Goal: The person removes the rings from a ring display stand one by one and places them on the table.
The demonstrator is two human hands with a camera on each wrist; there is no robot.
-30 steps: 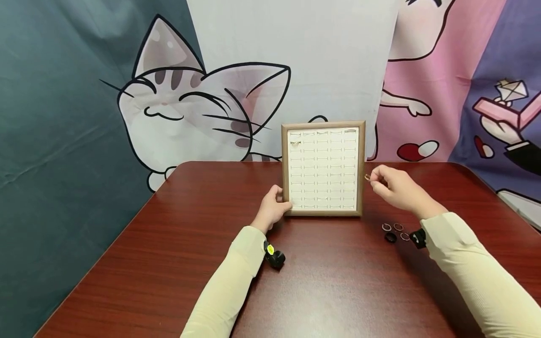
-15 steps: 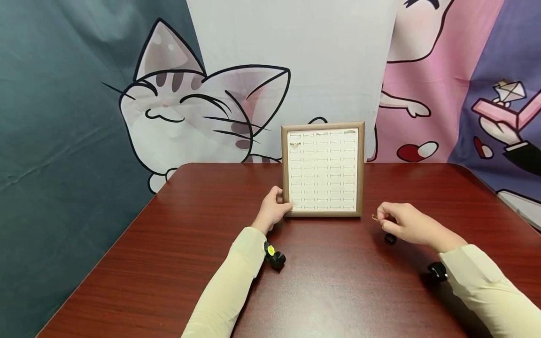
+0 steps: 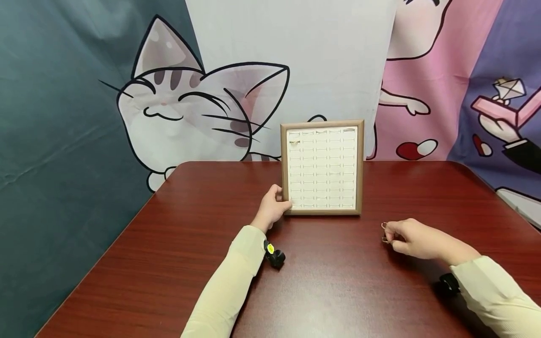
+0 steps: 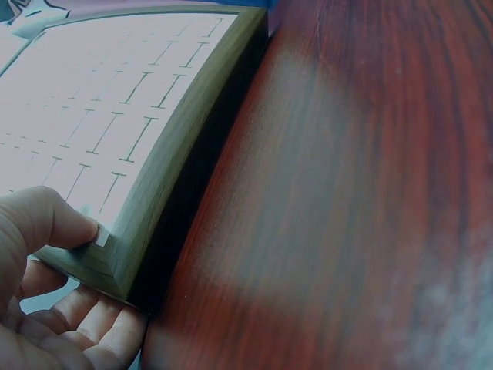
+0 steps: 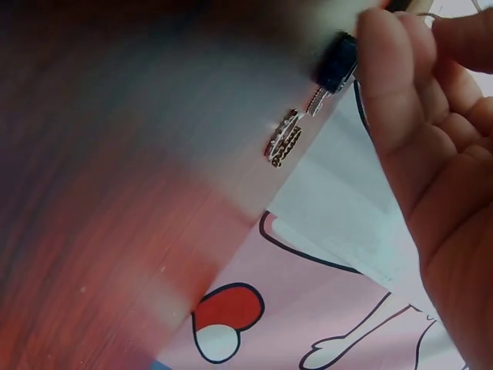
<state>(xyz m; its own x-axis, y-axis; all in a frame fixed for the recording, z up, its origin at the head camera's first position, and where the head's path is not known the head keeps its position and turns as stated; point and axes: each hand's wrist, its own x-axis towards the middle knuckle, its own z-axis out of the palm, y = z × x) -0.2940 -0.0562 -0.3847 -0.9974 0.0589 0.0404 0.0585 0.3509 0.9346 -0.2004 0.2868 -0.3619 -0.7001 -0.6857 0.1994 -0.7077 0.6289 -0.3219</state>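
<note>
The ring tray (image 3: 322,167) is being steadied at its corner by the left hand (image 3: 270,208); a ring (image 3: 384,226) is being pinched by the right hand (image 3: 412,239), probably best lifted clear of the loose rings (image 5: 283,137).

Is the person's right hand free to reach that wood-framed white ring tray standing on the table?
Probably yes: the bare red-brown table lies between the right hand and the wood-framed white ring tray. It pinches a small ring, and the left hand grips the tray's corner.
</note>
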